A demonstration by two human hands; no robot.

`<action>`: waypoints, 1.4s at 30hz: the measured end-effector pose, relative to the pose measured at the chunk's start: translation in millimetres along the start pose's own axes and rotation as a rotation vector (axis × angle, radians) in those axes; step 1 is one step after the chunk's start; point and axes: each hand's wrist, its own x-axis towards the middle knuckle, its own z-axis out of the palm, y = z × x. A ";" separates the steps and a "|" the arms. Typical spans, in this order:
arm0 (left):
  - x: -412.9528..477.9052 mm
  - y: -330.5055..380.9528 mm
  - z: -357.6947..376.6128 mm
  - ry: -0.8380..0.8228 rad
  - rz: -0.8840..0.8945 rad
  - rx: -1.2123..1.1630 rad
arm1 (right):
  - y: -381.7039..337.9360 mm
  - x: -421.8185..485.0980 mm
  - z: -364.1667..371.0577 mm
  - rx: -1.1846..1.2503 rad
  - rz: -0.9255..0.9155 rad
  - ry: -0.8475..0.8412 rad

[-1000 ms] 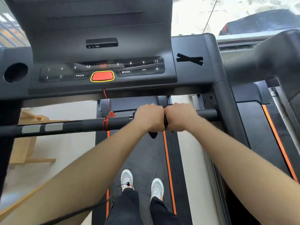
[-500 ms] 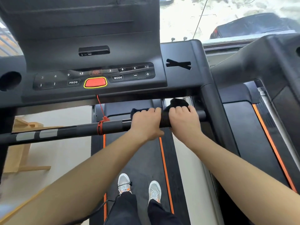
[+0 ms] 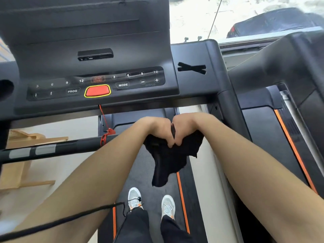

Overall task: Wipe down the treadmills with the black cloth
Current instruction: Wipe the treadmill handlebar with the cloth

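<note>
Where left hand (image 3: 156, 128) meets right hand (image 3: 185, 128), black cloth (image 3: 168, 162) dangling below grip

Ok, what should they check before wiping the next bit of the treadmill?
1. Grip on the black cloth by left hand and right hand: ok.
2. Cloth touching the handlebar: cannot tell, the hands hide it.
3. The red safety cord apart from the cloth: ok, it sits further left on the bar.
4. Both shoes on the belt: ok.
5. Belt stopped: cannot tell.
</note>
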 end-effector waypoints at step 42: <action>29.1 49.0 71.6 0.901 0.000 0.490 | 55.7 -16.3 67.1 -0.460 0.047 0.850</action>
